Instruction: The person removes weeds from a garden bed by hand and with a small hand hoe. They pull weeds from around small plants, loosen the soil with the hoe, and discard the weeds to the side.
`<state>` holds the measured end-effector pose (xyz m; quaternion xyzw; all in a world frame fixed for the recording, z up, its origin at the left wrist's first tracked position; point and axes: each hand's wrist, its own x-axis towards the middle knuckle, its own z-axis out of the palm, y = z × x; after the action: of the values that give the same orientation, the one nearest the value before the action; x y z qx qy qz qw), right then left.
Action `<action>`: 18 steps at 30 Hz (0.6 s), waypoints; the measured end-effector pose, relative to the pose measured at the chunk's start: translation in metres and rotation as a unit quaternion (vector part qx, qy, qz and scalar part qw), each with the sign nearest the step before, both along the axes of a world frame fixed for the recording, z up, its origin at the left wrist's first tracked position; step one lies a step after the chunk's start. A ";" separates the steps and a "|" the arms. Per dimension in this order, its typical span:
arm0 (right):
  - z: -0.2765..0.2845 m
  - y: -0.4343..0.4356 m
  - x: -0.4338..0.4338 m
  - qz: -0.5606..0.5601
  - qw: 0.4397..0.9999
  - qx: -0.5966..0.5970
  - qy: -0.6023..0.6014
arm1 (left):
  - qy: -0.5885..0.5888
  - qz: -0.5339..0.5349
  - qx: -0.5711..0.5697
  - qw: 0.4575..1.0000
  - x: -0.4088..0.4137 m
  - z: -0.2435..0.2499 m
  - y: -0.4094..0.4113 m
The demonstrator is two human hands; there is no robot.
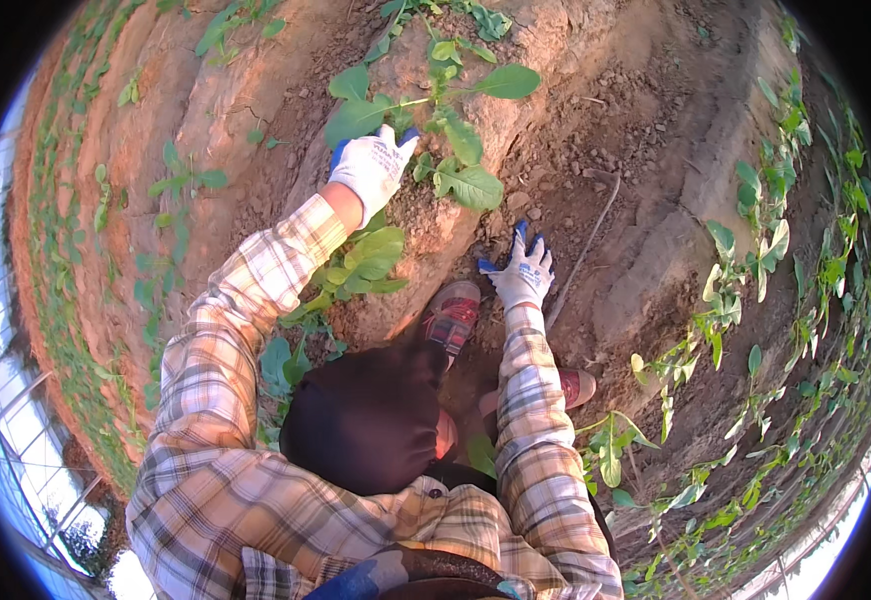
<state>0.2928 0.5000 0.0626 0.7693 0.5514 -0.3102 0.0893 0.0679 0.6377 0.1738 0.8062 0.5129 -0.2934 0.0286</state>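
Note:
My left hand (375,169), in a white knit glove with blue-coated fingers, reaches to a green leafy plant (469,139) on a raised soil bed (405,259). Its fingertips are at the plant's left side, partly covered by a broad leaf (357,118); whether they pinch a stem or leaf I cannot tell. Lower and to the right, my right hand (523,277) wears the same kind of glove. Its fingers are spread over the loose soil of the furrow (555,199), with nothing held. Another leafy plant (372,259) grows just below my left wrist.
A thin dry stick or root (589,236) lies in the furrow beside my right hand. My red patterned shoes (452,315) stand in the furrow. Rows of leafy plants (769,247) run along the right, with more seedlings (180,176) left. A framed greenhouse wall (19,405) curves along the left rim.

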 end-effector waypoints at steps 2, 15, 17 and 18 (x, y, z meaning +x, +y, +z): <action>-0.005 -0.006 0.000 -0.009 1.000 0.018 0.009 | -0.009 0.016 -0.028 0.999 -0.010 -0.002 0.001; -0.064 -0.023 0.028 -0.347 0.777 0.138 0.507 | -0.207 0.065 0.026 0.976 -0.046 0.007 -0.046; -0.027 0.004 0.007 -0.231 0.828 0.158 0.485 | -0.208 0.062 0.023 0.976 -0.052 0.014 -0.051; -0.007 0.019 -0.004 -0.154 0.867 0.186 0.436 | -0.209 0.066 0.021 0.975 -0.051 0.018 -0.051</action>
<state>0.2885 0.5193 0.0554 0.6330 0.4566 -0.5153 -0.3539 0.0164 0.5864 0.1918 0.8147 0.5536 -0.1047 0.1377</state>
